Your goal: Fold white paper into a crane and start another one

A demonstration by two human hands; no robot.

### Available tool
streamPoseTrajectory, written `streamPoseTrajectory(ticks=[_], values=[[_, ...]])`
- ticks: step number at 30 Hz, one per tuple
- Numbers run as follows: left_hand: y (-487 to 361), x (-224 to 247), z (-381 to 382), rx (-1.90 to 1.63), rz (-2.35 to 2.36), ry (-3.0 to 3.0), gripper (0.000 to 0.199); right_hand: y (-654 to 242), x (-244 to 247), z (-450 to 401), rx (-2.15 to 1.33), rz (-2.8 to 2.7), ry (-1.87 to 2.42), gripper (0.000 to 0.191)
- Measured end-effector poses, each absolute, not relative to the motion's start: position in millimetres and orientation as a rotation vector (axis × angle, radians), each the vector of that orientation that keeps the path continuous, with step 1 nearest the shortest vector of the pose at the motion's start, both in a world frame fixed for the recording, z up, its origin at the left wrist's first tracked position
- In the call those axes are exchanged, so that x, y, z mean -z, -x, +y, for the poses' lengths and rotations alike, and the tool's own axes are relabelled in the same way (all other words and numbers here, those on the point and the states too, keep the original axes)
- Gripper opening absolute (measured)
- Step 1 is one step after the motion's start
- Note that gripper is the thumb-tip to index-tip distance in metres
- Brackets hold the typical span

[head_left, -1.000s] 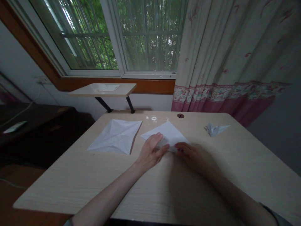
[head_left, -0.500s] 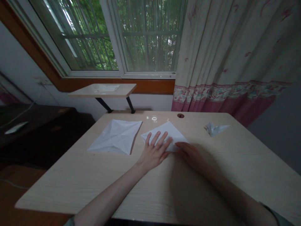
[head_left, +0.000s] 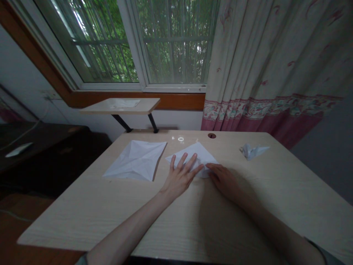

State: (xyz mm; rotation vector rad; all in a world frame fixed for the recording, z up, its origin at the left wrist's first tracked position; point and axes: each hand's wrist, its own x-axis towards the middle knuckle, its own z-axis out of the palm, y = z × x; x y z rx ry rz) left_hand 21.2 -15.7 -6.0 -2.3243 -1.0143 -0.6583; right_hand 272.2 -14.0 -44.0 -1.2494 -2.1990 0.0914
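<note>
Okay, both hands are down on the paper and neither one is pinching it: the left hand lies palm down with its fingers spread wide apart, the tips over the lower left side of the folded white paper, while the right hand comes in from the other side, fingers close together and slightly curled, their tips on the paper's lower right corner. Just a narrow gap separates the two hands, and the paper, a pointed, folded shape, sits right between them near the far edge of the light wood-grain desk. Over to the left, well clear of the hands, lies a big creased paper sheet, opened out flat with its fold lines showing. Out at the right, a small folded paper figure sits by itself near the desk's far corner. Beyond the desk, at upper left, stands a small wooden shelf on dark brackets, below a barred window, with a patterned curtain hanging at upper right.
</note>
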Motion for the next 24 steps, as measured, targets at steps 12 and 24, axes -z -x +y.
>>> streamPoseTrajectory(ticks=[12, 24], values=[[-22, 7, -15, 0.5, -0.935, 2.43, 0.055, -270, 37, -16, -0.049, -2.355, 1.324, 0.043], [-21, 7, -13, 0.566, -0.952, 2.439, 0.049, -263, 20, -27, 0.146, -2.406, 1.451, 0.034]])
